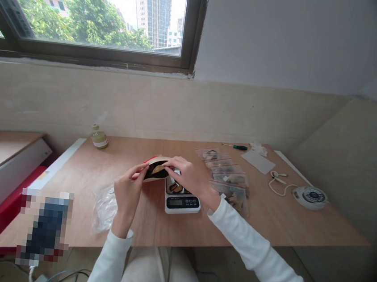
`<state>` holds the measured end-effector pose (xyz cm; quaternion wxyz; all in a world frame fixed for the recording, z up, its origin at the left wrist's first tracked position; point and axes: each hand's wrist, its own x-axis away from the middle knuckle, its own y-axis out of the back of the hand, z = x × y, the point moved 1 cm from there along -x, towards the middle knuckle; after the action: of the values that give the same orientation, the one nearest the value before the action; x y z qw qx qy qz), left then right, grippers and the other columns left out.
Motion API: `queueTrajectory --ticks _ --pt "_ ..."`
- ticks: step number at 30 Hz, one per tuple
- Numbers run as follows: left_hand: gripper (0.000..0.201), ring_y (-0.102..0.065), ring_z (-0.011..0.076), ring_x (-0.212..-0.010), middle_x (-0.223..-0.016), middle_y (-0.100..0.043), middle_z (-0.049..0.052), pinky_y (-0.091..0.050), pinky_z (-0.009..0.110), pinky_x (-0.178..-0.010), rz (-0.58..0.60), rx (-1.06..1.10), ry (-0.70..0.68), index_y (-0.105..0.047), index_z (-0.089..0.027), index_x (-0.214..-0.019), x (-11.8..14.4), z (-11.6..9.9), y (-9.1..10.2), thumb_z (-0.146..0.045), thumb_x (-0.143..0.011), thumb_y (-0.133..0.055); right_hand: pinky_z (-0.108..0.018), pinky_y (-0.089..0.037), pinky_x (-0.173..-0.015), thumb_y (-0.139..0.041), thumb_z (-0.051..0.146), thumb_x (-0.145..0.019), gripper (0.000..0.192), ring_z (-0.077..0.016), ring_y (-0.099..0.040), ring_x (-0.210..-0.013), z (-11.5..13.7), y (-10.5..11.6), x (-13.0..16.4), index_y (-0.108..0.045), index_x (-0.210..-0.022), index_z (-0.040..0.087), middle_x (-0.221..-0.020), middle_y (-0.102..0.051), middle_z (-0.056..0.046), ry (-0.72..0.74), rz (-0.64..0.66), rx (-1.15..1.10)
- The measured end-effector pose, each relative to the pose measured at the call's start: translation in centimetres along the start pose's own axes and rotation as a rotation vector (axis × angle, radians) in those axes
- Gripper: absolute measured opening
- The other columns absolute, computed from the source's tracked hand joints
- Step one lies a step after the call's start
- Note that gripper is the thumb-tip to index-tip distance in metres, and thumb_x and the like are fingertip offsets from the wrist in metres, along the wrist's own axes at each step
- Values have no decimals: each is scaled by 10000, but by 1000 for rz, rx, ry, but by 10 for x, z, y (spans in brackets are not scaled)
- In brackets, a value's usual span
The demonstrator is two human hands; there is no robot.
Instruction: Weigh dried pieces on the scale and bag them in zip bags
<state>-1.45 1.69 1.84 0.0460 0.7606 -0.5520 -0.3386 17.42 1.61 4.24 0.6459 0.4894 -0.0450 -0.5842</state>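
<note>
**Both hands on the open pouch above the scale**

I hold a tan pouch (156,168) with a red edge just above the far end of a small white digital scale (181,197), near the middle of the wooden table (301,224). My left hand (128,194) grips the pouch's left edge, fingers curled and thumb pressed against it. My right hand (188,176) comes over the top, its fingertips pinched at the pouch's open mouth, where something pale shows against the dark inside; I cannot tell whether I am gripping that piece or only the rim. A few dark and orange bits lie on the scale's platform.

Just right of the scale lies a row of clear zip bags (227,176) with contents. A crumpled clear plastic bag (104,208) sits by my left wrist. Farther off are a small bottle (99,138) at the back left, a green-handled screwdriver (238,147) at the back, a white paper sheet (258,162), and a round white device (309,197) with a cord on the right.
</note>
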Motion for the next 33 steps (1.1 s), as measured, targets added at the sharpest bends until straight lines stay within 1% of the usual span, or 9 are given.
queueTrajectory --ticks 4,6,11,14,18,22,27,30,33 --pt "264 -696 175 -697 -769 -741 -2 -463 245 -627 -63 -45 -6 -736 -287 -932 -14 1 4 -460 -825 -567 -296 -469 -768 -496 296 -921 206 -167 -601 -825 -24 9 20 -654 -984 179 -923 -662 -68 -168 -307 -77" --pt "268 -692 176 -693 -783 -742 4 -462 250 -627 -105 -61 -13 -737 -282 -921 -22 1 8 -466 -820 -570 -290 -470 -732 -512 305 -910 204 -163 -594 -794 -46 3 29 -658 -957 172 -901 -653 -66 -235 -332 -87" --pt "278 -685 176 -667 -766 -733 0 -456 261 -627 -141 -95 9 -742 -283 -902 -32 3 14 -489 -799 -585 -303 -431 -820 -559 254 -895 149 -171 -564 -905 -92 -26 33 -685 -905 175 -929 -627 -61 -227 -8 93" --pt "268 -689 171 -674 -775 -732 -6 -454 256 -635 -129 -74 19 -741 -286 -907 -31 4 14 -479 -800 -589 -324 -396 -852 -551 238 -906 154 -188 -524 -971 -103 -38 23 -688 -940 177 -1002 -609 -81 -166 182 317" --pt "261 -691 170 -678 -786 -735 -4 -447 249 -624 -123 -76 30 -742 -288 -914 -28 5 14 -471 -801 -593 -350 -368 -878 -536 133 -893 166 -210 -495 -1026 -106 -42 10 -693 -931 169 -1068 -592 -114 -126 274 430" --pt "271 -690 177 -679 -802 -741 6 -458 252 -619 -109 -70 21 -743 -285 -922 -27 5 13 -473 -803 -589 -352 -374 -900 -468 29 -870 277 -212 -499 -1047 -94 -30 3 -675 -1005 156 -1063 -598 -122 -133 221 393" --pt "257 -697 172 -682 -796 -742 -6 -468 235 -601 -71 -21 55 -744 -295 -913 -21 5 10 -474 -786 -610 -274 -438 -830 -399 11 -828 301 -151 -580 -898 -38 7 -6 -663 -841 155 -922 -636 -55 -102 -35 -80" --pt "264 -701 180 -693 -752 -742 -7 -487 229 -598 -45 22 66 -748 -283 -907 -17 3 10 -472 -773 -621 -260 -461 -818 -382 55 -844 330 -139 -612 -891 -8 18 -18 -686 -913 166 -941 -677 -33 -4 222 -351" --pt "273 -705 187 -713 -720 -739 -5 -495 225 -598 -23 45 82 -751 -267 -905 -14 1 11 -467 -769 -625 -261 -451 -867 -375 30 -823 401 -138 -618 -937 0 9 -35 -705 -975 200 -972 -702 -11 46 450 -299"
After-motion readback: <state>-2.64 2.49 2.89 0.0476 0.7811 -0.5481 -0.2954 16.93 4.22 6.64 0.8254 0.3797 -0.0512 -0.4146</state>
